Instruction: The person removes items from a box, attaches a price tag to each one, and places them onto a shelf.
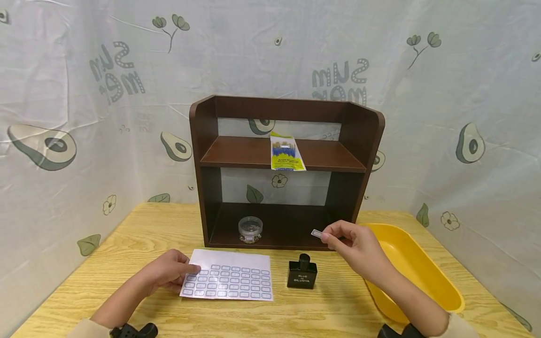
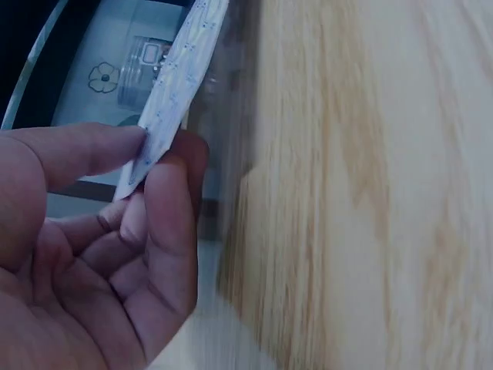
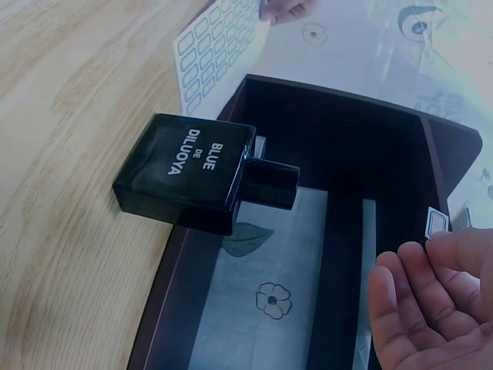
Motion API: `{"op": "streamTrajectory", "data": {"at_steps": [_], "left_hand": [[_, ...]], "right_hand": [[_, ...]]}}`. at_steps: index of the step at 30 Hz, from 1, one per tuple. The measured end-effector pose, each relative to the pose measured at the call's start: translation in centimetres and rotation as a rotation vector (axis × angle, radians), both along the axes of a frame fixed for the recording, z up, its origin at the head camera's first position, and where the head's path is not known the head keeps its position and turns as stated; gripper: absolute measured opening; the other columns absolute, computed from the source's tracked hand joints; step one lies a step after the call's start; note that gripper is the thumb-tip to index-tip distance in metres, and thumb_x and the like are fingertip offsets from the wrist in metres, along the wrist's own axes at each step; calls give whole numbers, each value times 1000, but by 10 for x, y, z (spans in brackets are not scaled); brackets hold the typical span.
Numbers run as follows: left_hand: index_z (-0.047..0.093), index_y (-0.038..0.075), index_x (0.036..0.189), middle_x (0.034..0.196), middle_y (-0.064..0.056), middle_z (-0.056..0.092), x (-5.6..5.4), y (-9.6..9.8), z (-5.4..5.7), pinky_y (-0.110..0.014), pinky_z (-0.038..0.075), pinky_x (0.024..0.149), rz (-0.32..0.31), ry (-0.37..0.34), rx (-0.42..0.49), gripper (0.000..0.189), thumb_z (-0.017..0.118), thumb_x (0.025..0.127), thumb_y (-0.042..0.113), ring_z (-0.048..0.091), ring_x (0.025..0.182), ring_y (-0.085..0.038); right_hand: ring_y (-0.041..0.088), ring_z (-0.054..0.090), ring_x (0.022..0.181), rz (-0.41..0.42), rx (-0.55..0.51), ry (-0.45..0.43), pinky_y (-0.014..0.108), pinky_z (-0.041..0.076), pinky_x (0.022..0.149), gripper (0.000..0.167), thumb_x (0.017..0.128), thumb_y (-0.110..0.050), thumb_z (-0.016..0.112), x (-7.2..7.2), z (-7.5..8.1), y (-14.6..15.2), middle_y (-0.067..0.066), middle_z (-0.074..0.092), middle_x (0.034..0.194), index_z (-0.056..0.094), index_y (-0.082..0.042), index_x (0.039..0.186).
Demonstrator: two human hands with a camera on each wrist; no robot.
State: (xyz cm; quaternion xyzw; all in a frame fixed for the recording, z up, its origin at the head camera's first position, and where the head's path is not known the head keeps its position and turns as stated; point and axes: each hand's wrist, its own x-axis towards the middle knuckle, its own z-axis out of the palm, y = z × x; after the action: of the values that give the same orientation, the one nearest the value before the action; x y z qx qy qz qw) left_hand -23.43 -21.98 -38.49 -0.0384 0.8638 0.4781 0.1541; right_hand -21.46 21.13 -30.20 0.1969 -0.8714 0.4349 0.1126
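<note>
My left hand (image 1: 171, 271) pinches the left edge of a white sheet of label stickers (image 1: 230, 260), thumb on top and fingers beneath. Rows of blue-framed labels fill the sheet's lower part. Between thumb and fingertip, my right hand (image 1: 357, 244) holds one small sticker label (image 1: 316, 233), which also shows in the right wrist view as a blue-framed label (image 3: 437, 223). A black perfume bottle (image 1: 302, 272) with white lettering stands upright on the table between the two hands. The right hand is up and to the right of the bottle, in front of the shelf.
A dark brown two-level shelf (image 1: 287, 166) stands behind. On its lower level sits a clear round jar (image 1: 250, 230) bearing a label; a yellow-green and blue packet (image 1: 287, 152) lies on the upper one. The yellow tray (image 1: 418, 270) is at the right, under the right forearm.
</note>
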Motion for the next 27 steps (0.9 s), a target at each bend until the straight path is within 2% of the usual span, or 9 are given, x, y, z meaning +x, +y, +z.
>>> {"op": "streamTrajectory", "data": {"at_steps": [3, 6, 8, 15, 22, 27], "left_hand": [[54, 10, 68, 59, 2, 53, 2, 0, 0, -21, 49, 51, 34, 9, -88, 35, 74, 96, 17, 51, 54, -10], [45, 14, 61, 54, 3, 44, 3, -1, 1, -19, 42, 46, 29, 34, -146, 46, 78, 93, 17, 44, 48, -9], [45, 15, 59, 52, 3, 44, 3, 0, 1, -18, 39, 45, 20, 49, -182, 48, 80, 91, 18, 42, 46, -9], [54, 10, 61, 54, -1, 54, 3, -1, 4, -18, 43, 46, -6, 58, -323, 43, 85, 88, 24, 46, 47, -11], [54, 11, 62, 56, 0, 53, 2, -4, 3, -18, 38, 46, -17, 43, -363, 45, 86, 87, 30, 44, 48, -11], [51, 12, 61, 55, 2, 46, 3, -1, 2, -21, 32, 48, -31, 115, -415, 48, 86, 86, 32, 39, 49, -11]], "right_hand": [[10, 58, 71, 6, -2, -13, 22, 52, 63, 11, 99, -20, 72, 0, 0, 2, 9, 72, 87, 73, -9, 101], [9, 57, 70, 7, -8, -20, 22, 51, 62, 12, 100, -20, 72, 1, -1, 3, 7, 71, 87, 73, -8, 101], [9, 56, 69, 7, -9, -20, 22, 49, 61, 11, 100, -19, 72, 1, -1, 4, 6, 70, 86, 73, -8, 101], [10, 55, 68, 7, -13, -18, 22, 47, 59, 10, 99, -20, 72, 2, -2, 4, 2, 69, 84, 73, -9, 101], [9, 56, 68, -2, -29, -10, 23, 47, 59, 10, 99, -20, 72, 2, -5, 4, 1, 69, 85, 73, -10, 100], [10, 57, 68, -1, -35, -11, 23, 48, 59, 12, 100, -21, 72, 3, -7, 5, 1, 69, 85, 73, -10, 100]]}}
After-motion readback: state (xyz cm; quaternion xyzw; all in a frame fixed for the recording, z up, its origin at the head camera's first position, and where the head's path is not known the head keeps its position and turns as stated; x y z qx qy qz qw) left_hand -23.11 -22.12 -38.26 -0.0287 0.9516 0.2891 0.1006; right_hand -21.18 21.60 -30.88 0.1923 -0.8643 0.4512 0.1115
